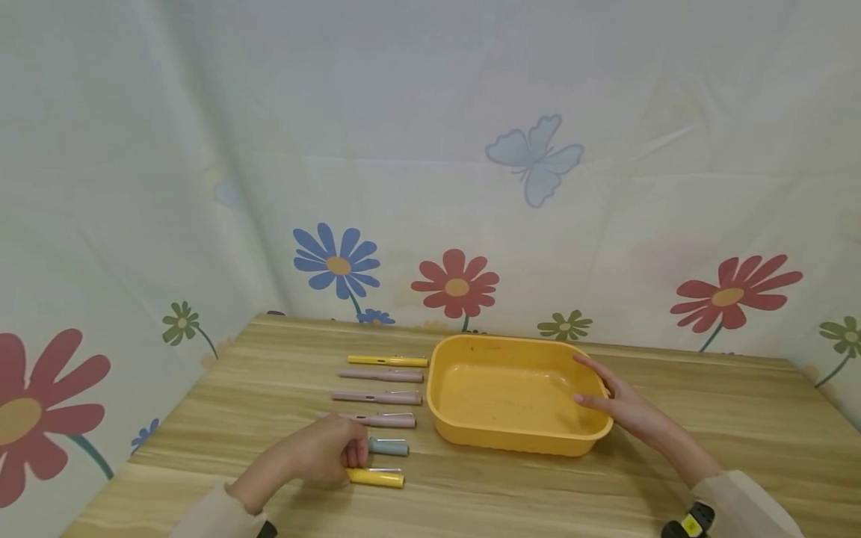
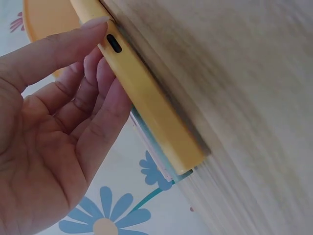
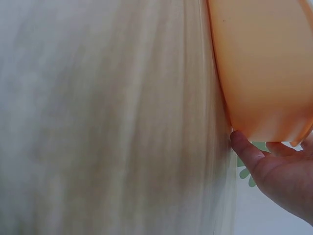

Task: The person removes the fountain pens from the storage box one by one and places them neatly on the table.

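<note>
My left hand (image 1: 329,448) pinches a yellow pen (image 1: 377,477), nearest in a column of capped pens; in the left wrist view the thumb lies by the dark slot in the pen's barrel (image 2: 151,107). Just beyond it, a teal pen (image 1: 389,447) is partly hidden by that hand. My right hand (image 1: 628,411) holds the right end of a yellow plastic basin (image 1: 518,441), thumb and a finger over its rim. In the right wrist view, fingers (image 3: 247,149) touch the basin's wall (image 3: 266,88).
Three mauve pens (image 1: 380,375) and another yellow pen (image 1: 386,361) lie in the column left of the basin, roughly parallel. All rest on a wood-grain table (image 1: 538,493). A flower-printed cloth (image 1: 403,187) hangs behind and at the left.
</note>
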Motion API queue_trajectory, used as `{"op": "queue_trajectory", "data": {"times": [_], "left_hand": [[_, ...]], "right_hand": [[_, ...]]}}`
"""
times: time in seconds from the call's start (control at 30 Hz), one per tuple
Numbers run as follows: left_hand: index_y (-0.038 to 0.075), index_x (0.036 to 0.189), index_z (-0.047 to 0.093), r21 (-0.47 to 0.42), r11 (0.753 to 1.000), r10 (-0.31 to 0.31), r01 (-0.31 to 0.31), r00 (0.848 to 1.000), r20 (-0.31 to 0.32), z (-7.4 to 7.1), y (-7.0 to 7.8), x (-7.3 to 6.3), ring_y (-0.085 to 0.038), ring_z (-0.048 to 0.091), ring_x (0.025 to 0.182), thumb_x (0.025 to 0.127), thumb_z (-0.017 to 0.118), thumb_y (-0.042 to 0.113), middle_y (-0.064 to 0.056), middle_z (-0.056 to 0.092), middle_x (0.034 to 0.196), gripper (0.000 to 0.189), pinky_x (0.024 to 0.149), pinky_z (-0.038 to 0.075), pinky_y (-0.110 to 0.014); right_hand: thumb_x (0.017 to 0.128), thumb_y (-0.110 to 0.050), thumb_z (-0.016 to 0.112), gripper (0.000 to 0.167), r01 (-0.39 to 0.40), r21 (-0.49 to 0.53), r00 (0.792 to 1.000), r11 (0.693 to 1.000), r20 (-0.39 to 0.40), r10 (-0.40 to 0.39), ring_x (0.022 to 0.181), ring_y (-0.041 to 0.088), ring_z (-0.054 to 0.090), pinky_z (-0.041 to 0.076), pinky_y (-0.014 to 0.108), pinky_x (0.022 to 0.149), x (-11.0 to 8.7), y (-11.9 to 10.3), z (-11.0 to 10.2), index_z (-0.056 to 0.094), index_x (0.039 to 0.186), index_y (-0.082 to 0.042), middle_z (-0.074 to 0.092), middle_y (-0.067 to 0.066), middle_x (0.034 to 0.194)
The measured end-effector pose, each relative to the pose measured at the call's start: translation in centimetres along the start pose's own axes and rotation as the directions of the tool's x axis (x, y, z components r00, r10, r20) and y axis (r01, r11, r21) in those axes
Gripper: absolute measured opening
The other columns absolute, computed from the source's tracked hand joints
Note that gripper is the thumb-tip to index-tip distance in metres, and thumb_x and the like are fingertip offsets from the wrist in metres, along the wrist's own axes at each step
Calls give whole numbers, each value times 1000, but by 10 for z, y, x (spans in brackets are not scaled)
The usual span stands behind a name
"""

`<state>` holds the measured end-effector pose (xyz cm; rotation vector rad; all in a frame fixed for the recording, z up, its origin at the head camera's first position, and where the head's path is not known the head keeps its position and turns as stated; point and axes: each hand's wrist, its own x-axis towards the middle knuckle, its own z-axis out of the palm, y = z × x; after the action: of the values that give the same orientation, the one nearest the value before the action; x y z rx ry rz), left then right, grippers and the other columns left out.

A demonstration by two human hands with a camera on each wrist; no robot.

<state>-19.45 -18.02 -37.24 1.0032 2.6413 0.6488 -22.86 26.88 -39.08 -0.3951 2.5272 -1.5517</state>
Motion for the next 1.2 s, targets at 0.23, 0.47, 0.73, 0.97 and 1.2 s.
{"op": "queue_trajectory", "data": {"times": [0.23,0.47,0.73,0.97,1.2], "left_hand": [[14,74,58,-24,999,-24,24,999,34,0,-1,-1,-4,47,62,55,66,-8,9,51,68,31,56,42,-18],[14,75,60,-25,999,-25,26,999,35,-1,-2,-2,-4,48,64,56,64,-8,9,52,69,29,58,42,-19],[12,79,61,-33,999,6,-5,999,34,-2,-1,-3,-3,49,65,56,67,-7,9,53,71,30,58,43,-18],[12,80,62,-76,997,-4,7,999,44,-3,-4,-3,-3,50,66,58,68,-7,9,54,73,30,59,44,-19],[10,83,62,-181,983,-7,12,1000,28,-6,-4,-5,-5,53,69,64,71,-4,6,58,76,25,62,46,-20]], "right_hand": [[88,-19,59,70,-8,-6,1000,1000,3,8,130,50,10,21,64,97,0,0,-1,19,145,-8,5,25,148],[87,-20,59,71,-16,4,1000,1000,13,16,130,50,9,22,64,97,1,1,-1,18,145,-9,5,25,148],[88,-22,59,72,-39,15,999,999,14,39,130,50,8,20,64,98,0,0,-1,17,145,-10,3,25,149],[91,-28,54,71,-69,29,997,997,22,68,131,48,8,23,60,100,1,2,-2,13,147,-14,2,24,149],[94,-25,47,68,-36,104,999,994,36,32,129,48,19,37,53,94,-5,5,-12,6,147,-10,2,24,149]]}}
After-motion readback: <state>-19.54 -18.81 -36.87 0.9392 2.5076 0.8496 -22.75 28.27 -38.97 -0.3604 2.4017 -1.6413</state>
